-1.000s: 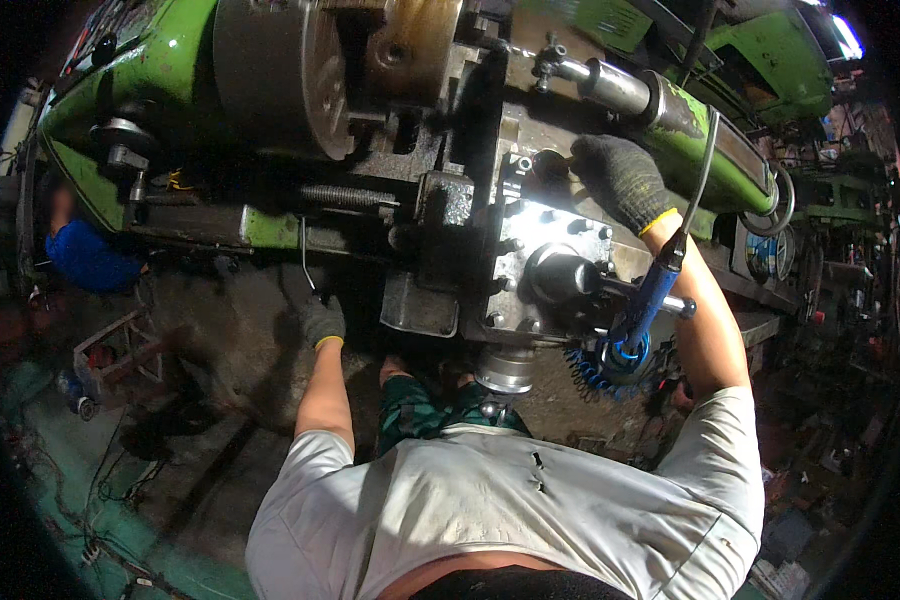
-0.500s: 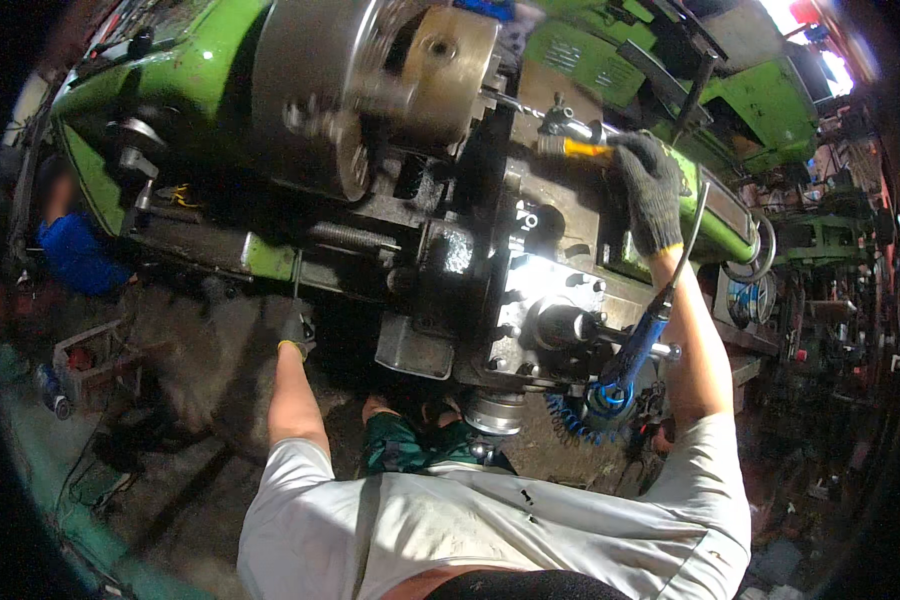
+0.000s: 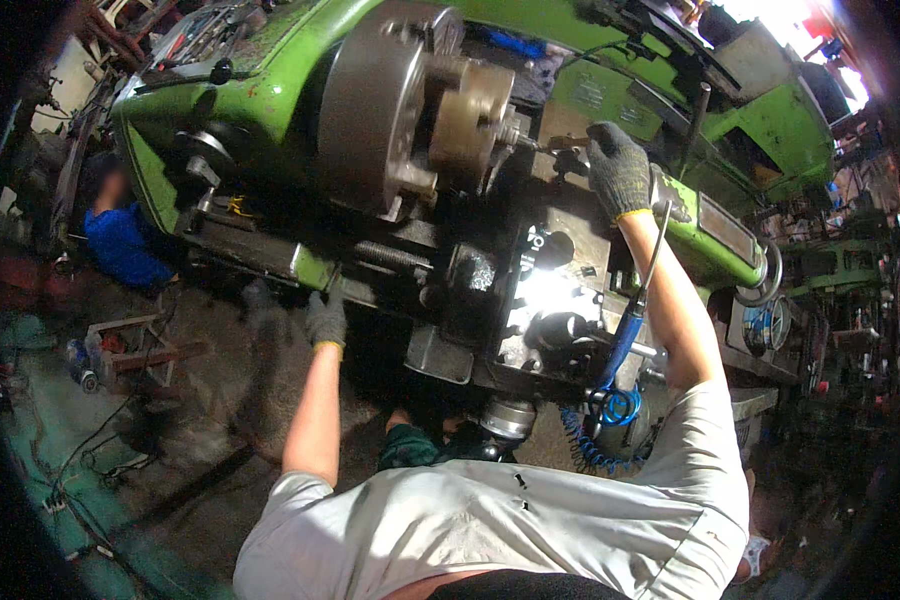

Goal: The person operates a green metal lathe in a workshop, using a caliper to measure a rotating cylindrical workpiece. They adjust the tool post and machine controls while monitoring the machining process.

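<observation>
Right hand (image 3: 618, 172), gloved, upper centre-right of frame, fingers curled down over a small metal part (image 3: 568, 145) just right of the brass workpiece (image 3: 475, 120) in the chuck (image 3: 370, 105); exact grip can't be seen. Left hand (image 3: 326, 320), gloved, lower centre-left, rests curled against the green lathe (image 3: 230, 90) bed edge.

Machine shop. Big green lathe (image 3: 270, 110) with a steel chuck (image 3: 375, 110) fills the view, more green machines (image 3: 770, 130) behind it. Blue coiled air hose (image 3: 595, 445), grimy concrete floor (image 3: 180, 420) with cables and scrap, dim light, oily metal everywhere.
</observation>
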The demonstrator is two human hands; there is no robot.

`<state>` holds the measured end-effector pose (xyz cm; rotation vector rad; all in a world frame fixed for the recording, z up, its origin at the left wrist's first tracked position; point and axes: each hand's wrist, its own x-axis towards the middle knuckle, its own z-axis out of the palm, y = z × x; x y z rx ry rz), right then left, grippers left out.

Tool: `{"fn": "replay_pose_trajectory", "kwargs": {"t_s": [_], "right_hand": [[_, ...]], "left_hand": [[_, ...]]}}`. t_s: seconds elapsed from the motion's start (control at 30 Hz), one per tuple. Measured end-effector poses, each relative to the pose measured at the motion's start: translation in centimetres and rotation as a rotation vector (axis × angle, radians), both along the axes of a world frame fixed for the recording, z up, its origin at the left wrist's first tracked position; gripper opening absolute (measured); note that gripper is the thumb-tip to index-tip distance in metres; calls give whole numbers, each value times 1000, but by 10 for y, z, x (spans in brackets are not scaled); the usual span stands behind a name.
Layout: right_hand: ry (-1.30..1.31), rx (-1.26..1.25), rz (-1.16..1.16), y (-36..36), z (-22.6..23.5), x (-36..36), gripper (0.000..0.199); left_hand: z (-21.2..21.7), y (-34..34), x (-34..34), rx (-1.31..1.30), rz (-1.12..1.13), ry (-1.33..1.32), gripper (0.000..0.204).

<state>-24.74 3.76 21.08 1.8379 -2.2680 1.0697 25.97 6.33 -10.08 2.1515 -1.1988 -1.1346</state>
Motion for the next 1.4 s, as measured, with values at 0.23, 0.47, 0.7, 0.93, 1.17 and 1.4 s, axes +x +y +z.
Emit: {"fn": "replay_pose_trajectory", "kwargs": {"t_s": [0.23,0.47,0.7,0.93,1.17,1.4], "right_hand": [[-14,-8,45,5,-12,-6,25],[167,33,317,24,-36,-7,55],[670,-90,265,37,-53,-7,51],[7,-182,147,22,-33,-21,27],[-103,102,22,-31,-30,-47,29],[-98,182,-38,-67,-27,-49,31]], "left_hand": [[154,91,-144,-678,-346,206,57],[283,117,-238,-942,-861,250,64],[276,119,-247,-1049,-940,58,60],[266,121,-248,-1062,-930,89,68],[270,120,-245,-1053,-957,-30,57],[266,121,-247,-1096,-906,-30,53]]}}
